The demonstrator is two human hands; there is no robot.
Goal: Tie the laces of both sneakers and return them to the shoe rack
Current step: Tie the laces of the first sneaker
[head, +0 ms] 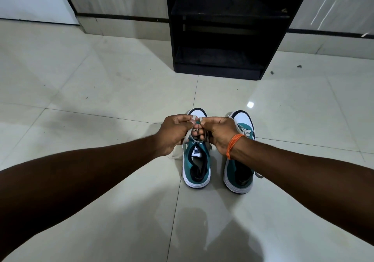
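Note:
Two teal and white sneakers stand side by side on the tiled floor, toes pointing away from me. Over the left sneaker [196,166] my left hand [174,133] and my right hand [219,133] meet, each pinching a strand of its grey laces [187,138]. The knot area is hidden between my fingers. The right sneaker [240,172] lies partly under my right wrist, which wears an orange thread, and its laces look loose. The black shoe rack [222,39] stands straight ahead beyond the shoes.
Glossy light floor tiles [101,100] spread all around. The rack's shelves [218,58] are dark and hold no shoes that I can see. A marbled wall with a dark skirting strip [121,17] runs behind. Small dark specks [299,66] lie right of the rack.

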